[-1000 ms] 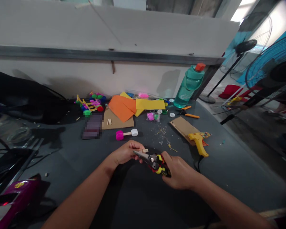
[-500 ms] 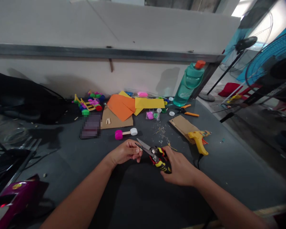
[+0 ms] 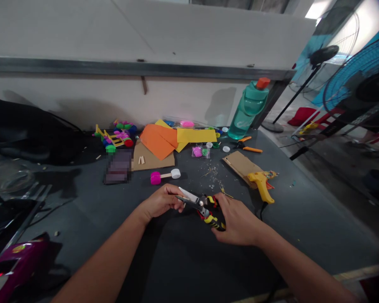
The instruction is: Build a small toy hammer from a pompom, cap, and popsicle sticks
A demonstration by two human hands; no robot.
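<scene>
My right hand point(image 3: 236, 219) is wrapped round the black, yellow and red handles of a pair of heavy scissors point(image 3: 201, 203). Their blades are parted and point left, with the tips at the fingers of my left hand point(image 3: 164, 201). Those left fingers are pinched together on a small pale piece, mostly hidden, that may be wood. Just beyond the left hand lies a small stick point(image 3: 166, 175) with a magenta cap point(image 3: 155, 178) at one end and a white cap point(image 3: 176, 173) at the other.
Behind are orange paper point(image 3: 159, 143), yellow paper point(image 3: 197, 135) and cardboard point(image 3: 154, 162) bearing small sticks. To the right are a yellow glue gun point(image 3: 262, 185), orange-handled pliers point(image 3: 251, 149) and a teal bottle point(image 3: 248, 110). A colourful model point(image 3: 115, 136) stands at back left.
The scissor blades have come closer together around the small piece at my left fingertips. The whole view has shifted slightly; the things on the table lie as before.
</scene>
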